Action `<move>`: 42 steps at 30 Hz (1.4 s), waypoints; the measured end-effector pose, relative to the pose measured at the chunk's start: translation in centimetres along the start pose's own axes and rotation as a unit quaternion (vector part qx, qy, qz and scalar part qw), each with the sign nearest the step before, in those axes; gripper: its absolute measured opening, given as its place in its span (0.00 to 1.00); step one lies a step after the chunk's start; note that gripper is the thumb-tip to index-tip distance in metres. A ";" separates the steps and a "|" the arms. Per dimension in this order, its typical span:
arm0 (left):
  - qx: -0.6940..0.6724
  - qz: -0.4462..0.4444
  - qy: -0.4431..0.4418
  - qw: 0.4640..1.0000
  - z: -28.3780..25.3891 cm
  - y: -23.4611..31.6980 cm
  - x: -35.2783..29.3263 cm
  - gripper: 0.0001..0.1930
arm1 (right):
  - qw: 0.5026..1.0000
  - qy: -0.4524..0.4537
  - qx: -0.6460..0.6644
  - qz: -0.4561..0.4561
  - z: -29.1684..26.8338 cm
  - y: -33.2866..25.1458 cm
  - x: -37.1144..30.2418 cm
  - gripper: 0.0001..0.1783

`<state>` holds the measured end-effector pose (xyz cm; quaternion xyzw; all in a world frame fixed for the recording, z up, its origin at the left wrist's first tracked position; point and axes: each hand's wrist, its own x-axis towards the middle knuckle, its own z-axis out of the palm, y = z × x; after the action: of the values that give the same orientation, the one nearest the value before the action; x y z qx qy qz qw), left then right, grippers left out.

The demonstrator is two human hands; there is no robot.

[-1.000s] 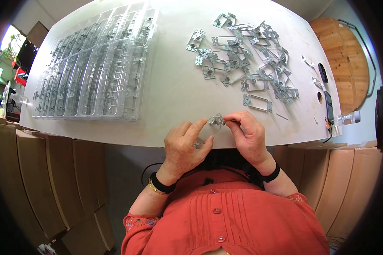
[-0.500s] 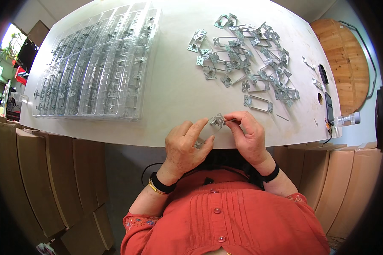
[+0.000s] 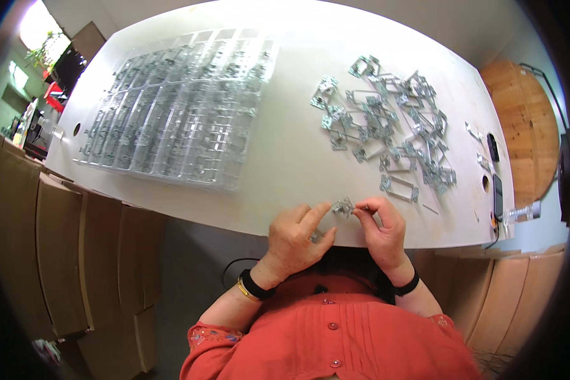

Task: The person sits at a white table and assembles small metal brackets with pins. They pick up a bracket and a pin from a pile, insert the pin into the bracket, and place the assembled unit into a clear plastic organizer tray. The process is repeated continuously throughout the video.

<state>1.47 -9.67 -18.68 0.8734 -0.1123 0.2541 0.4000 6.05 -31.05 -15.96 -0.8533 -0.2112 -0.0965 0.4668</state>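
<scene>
At the table's near edge, my left hand (image 3: 299,237) holds a small silver metal bracket (image 3: 344,206) between thumb and fingers. Part of that bracket is hidden behind the hand. My right hand (image 3: 384,231) is closed in a pinch at the bracket's right end, its fingertips around something small and dark that I cannot make out. Beyond the hands, to the right, lies a loose pile of similar metal brackets (image 3: 377,114). One rectangular bracket (image 3: 399,188) lies at the near side of the pile.
A clear plastic compartment tray (image 3: 237,183), filled with metal parts, covers the table's left side. Along the right edge are a phone (image 3: 498,196), a black object (image 3: 493,147), a round hole (image 3: 486,183) and a clear bottle (image 3: 527,212). Cardboard boxes (image 3: 63,253) stand below the left edge.
The whole view has shifted, so the table and both hands appear lower and further right. My hands keep nearly the same hold around the bracket.
</scene>
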 end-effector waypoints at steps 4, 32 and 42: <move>0.007 0.004 0.014 1.000 0.0 0.0 -0.1 0.25 | 1.000 0.001 0.002 -0.009 0.3 -0.2 0.0 0.10; -0.008 -0.009 0.007 1.000 -0.3 0.1 -0.3 0.25 | 1.000 -0.001 0.010 -0.002 0.3 0.3 -0.3 0.07; -0.013 -0.009 0.011 1.000 -0.2 0.2 -0.3 0.25 | 1.000 -0.005 0.012 -0.006 0.3 0.4 -0.2 0.05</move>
<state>1.06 -9.65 -18.62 0.8660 -0.1029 0.2588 0.4154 6.03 -31.06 -16.46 -0.8468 -0.2200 -0.0930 0.4753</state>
